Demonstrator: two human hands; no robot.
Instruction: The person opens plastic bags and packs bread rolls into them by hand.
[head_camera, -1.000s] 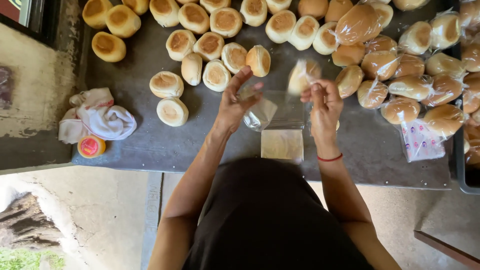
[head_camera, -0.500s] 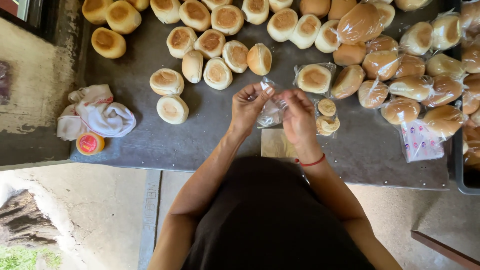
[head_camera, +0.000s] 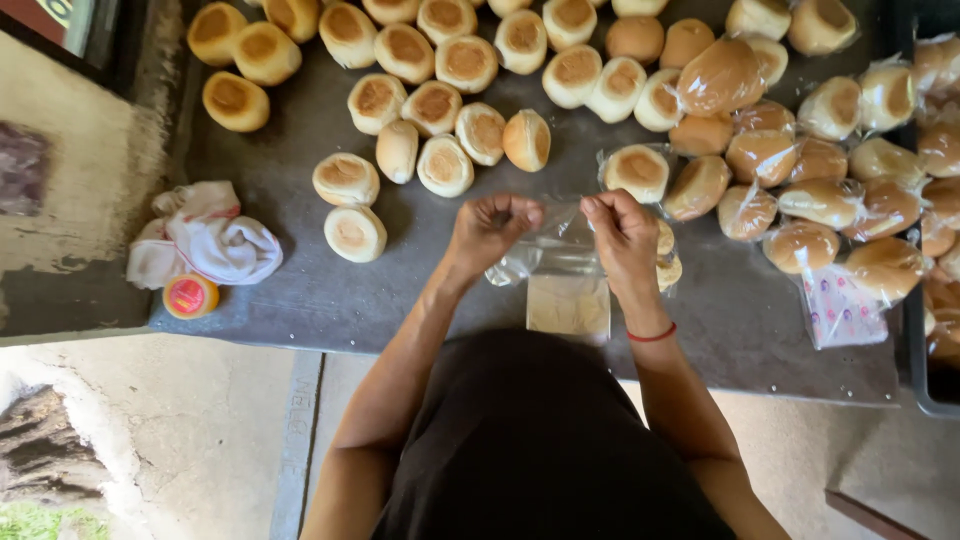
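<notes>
**Clear bag held open between two hands above the table**

The left hand (head_camera: 492, 228) and right hand (head_camera: 622, 235) each pinch, fingers closed, one edge of a thin clear plastic bag (head_camera: 548, 252) just above the dark grey table (head_camera: 300, 300), over a pale square stack of flat bags (head_camera: 568, 304). The bag's long axis appears to run left–right; where its mouth faces cannot be told. Risk: the slippery film may slide from a pinch or tear if pulled taut. Round golden buns (head_camera: 445, 165) lie near.
</notes>
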